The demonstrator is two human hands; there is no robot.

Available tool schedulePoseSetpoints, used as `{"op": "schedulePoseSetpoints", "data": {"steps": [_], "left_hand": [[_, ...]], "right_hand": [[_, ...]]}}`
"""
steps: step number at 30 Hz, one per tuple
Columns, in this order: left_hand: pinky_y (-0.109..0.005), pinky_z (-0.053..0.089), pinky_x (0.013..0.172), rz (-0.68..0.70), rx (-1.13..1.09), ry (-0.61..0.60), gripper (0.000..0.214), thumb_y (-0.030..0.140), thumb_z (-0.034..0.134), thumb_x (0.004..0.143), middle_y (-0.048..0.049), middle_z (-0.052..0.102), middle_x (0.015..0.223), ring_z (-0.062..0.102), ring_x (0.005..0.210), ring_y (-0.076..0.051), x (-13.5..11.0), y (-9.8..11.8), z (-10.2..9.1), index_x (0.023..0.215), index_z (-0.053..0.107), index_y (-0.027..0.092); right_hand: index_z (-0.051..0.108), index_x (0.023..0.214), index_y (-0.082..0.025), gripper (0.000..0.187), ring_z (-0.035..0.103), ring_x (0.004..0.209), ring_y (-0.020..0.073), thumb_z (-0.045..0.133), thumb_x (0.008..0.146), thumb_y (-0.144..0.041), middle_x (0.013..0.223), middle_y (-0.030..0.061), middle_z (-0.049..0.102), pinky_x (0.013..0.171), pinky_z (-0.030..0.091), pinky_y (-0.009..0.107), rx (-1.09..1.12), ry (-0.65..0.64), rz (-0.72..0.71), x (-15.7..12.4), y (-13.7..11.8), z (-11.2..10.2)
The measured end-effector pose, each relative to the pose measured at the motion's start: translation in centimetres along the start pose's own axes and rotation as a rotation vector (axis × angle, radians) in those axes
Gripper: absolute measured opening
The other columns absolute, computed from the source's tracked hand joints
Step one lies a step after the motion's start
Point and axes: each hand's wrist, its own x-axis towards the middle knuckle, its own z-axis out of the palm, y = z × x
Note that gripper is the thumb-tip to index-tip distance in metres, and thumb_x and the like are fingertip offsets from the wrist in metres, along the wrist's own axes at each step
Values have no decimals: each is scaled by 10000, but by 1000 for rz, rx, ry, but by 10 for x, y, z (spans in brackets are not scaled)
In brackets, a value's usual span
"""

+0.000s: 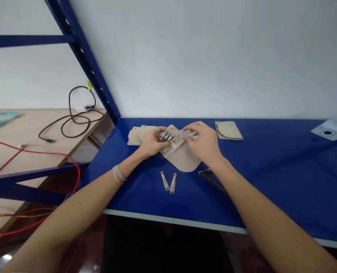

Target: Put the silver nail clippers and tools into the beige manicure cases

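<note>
Pouch (186, 161) is held by left hand (151, 143), likely for steadiness; right hand (204, 143) touches it, grip unclear; clippers (173, 184) at seven o'clock.

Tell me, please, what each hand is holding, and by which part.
The left hand holds the open beige case by its left side, thumb over the inside. The right hand is at the opposite side; its exact hold cannot be told.

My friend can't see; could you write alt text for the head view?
A left hand holds an open beige case with metal tools, a right hand touching it, at a blue table. Two nail clippers lie nearer the viewer, a folded case further right.
</note>
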Motion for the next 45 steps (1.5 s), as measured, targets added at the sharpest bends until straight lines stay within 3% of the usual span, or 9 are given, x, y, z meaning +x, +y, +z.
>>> {"op": "schedulePoseSetpoints", "data": {"steps": [9,24,35,45], "left_hand": [[-256,483,644,11,11,-6,518,161,753,602,-28,664,827,611,684,-128,1,-2,0,1084,565,131],[-233,471,629,11,-11,-1,514,142,760,581,-12,659,803,592,663,-107,0,1,1,1056,565,121],[-240,470,628,30,36,-10,505,161,753,593,-10,660,803,597,667,-116,0,1,0,1061,565,132],[-245,483,649,37,3,-27,515,160,759,595,-26,666,850,612,706,-123,1,0,0,1072,566,132]], "right_hand": [[738,894,-196,207,571,896,243,600,757,-127,963,53,703,814,451,398,-134,-111,-37,1,-3,-2],[744,854,-198,177,562,857,231,611,760,-128,887,57,703,775,437,366,-157,-128,-40,1,0,0],[746,871,-214,180,592,813,227,631,748,-152,859,46,710,782,448,377,-119,-158,35,1,-1,-1],[737,878,-207,168,619,831,215,673,726,-175,928,47,715,802,471,375,-51,-159,59,2,3,1]]}}
